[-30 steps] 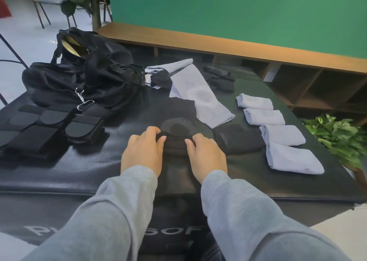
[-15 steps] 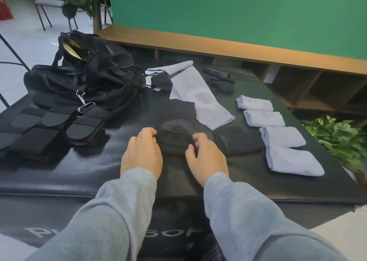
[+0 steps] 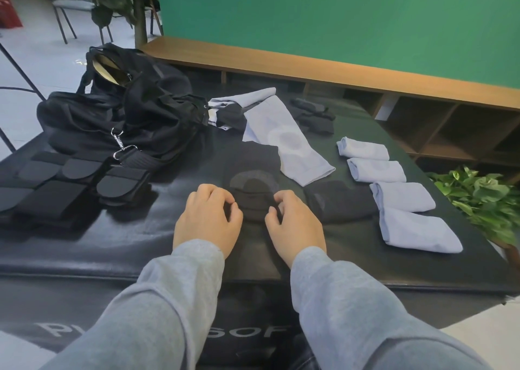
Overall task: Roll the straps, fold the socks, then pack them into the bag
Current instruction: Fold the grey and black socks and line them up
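— What's under the hands?

— A black sock (image 3: 254,198), soft knit, with a rounded paler patch at the heel. Its near end is doubled into a thick roll on the black padded counter (image 3: 112,246), whose glossy, leather-like skin catches the light. The left hand (image 3: 206,217) and right hand (image 3: 295,223) sit at either end of that roll, each grip curled and pinching the fabric between thumb and fingers.

— And around it?

— Just right of the roll lies a folded black sock (image 3: 340,202). Further right, four pale blue folded socks (image 3: 402,196) run in a row toward the counter's edge. A long blue sock (image 3: 289,141), unfolded, lies flat and slantwise, its near end beside the black sock's far part. Behind it, a bunched blue-and-black pair (image 3: 228,113) and some dark items (image 3: 315,116), perhaps more socks; too dim to say.

— The bag?

— The black bag (image 3: 126,116), limp cloth, slumps at the far left, mouth open, a metal clip (image 3: 121,144) hanging at its front. Flat black straps (image 3: 70,184) with rounded tabs lie unrolled before it.

— Anything blocking?

— Grey sleeves (image 3: 180,299) hide the counter's near edge.
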Motion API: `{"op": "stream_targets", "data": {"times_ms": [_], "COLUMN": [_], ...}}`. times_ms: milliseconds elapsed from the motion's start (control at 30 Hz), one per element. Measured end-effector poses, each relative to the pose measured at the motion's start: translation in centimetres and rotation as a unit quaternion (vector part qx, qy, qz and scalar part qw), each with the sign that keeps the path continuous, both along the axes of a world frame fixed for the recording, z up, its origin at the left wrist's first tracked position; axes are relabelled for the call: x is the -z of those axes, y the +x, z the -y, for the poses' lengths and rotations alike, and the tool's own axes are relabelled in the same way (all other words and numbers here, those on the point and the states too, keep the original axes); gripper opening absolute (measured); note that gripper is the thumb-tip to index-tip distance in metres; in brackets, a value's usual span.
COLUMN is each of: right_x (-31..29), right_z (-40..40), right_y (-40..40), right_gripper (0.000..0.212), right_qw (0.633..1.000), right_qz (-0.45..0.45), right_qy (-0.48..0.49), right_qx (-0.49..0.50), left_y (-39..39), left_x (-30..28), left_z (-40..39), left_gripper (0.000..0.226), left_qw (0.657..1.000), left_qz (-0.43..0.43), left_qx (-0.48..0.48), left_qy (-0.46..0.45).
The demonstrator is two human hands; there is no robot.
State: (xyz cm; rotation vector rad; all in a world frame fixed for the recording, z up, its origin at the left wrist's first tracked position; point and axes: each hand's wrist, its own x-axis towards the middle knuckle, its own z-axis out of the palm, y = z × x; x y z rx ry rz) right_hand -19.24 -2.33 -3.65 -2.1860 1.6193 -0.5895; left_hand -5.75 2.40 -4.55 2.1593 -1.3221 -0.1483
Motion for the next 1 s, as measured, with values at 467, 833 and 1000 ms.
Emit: {"op": "stream_targets", "data": {"times_ms": [467,833,1000], "right_x": [-0.02,-0.09,-0.14], "right_z": [-0.06,-0.12,-0.15], "right_y": [0.09,0.10,0.08], "right_gripper": [0.028,0.028,0.027], "right_qw": [1.000,1.000,1.000], "right_qz": [0.000,0.008,0.010], "right_qy": [0.007,0.014,0.016], "right_qx": [0.013,0.020,0.021], "left_y": [0.00,0.29,0.42], "left_x": [-0.01,0.03,0.17], "left_z": [0.13,-0.04,0.02], "left_gripper": [0.036,0.032,0.030], "left_qw": [1.000,0.997,0.996], "left_qz": [0.009,0.024,0.033], "left_qx": [0.020,0.069,0.075], "left_qy": [0.003,0.015,0.016]}}
